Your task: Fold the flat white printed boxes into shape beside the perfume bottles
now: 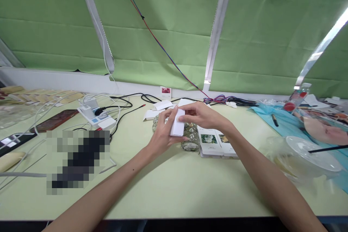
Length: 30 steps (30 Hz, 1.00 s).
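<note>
Over the middle of the pale table (190,192), the person is holding a small white box (178,126) up in both hands. The left hand (162,130) is gripping it from the left side, fingers curling round it and one digit reaching under its near end. The right hand (202,115) is pinching the far part, its thumb pressing on the box; I cannot tell exactly what its other fingertips are touching. Just below and behind, a clear container (190,146) is standing partly hidden. Right beside that, flower-picture boxes (209,143) are lying next to each other. Beyond the hands, white card pieces (162,105) are lying about. To the left, a white power strip (89,114) is sitting; well to the right, a lidded plastic tub (317,162) is resting.
</note>
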{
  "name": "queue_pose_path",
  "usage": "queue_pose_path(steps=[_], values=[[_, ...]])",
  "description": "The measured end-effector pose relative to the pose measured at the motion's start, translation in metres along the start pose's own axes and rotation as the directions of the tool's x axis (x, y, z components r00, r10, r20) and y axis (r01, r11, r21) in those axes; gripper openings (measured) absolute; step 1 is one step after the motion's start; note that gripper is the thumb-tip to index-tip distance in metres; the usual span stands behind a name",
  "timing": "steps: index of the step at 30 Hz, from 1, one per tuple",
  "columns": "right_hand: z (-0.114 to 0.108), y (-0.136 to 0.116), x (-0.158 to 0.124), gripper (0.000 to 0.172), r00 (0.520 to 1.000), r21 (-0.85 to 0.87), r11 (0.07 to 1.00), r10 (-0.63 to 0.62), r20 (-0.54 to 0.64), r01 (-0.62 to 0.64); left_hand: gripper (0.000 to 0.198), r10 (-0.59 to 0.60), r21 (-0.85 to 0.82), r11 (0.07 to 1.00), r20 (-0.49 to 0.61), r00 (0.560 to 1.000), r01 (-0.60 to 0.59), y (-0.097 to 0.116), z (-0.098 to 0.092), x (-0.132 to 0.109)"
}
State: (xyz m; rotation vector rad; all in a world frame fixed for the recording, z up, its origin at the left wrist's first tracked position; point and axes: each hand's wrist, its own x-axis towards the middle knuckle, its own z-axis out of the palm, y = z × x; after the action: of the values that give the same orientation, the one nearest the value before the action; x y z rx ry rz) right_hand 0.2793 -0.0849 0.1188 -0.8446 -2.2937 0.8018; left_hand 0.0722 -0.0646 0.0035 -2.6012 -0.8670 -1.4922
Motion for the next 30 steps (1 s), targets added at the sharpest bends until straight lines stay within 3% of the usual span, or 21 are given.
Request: queue_pose_path(steps=[15,23,30], values=[[0.0014,0.0017,0.0012,0.038,1.000,-0.077,0.997,0.001,-0.012,-0.002,0.115,-0.044,0.038,0.998,0.043,0.998,0.042,0.0022,-0.0023,-0.0003],[0.0040,0.0032,0.0015,0.036,1.000,-0.065,0.998,-0.003,-0.028,0.001,0.110,-0.074,0.035,0.997,0.021,0.997,0.073,0.0011,0.0001,-0.0017],[0.0083,0.0053,0.0036,0.036,0.998,-0.060,0.998,-0.005,-0.055,0.001,0.098,-0.022,-0.018,1.000,-0.038,0.999,0.021,0.0018,-0.0001,0.0005]])
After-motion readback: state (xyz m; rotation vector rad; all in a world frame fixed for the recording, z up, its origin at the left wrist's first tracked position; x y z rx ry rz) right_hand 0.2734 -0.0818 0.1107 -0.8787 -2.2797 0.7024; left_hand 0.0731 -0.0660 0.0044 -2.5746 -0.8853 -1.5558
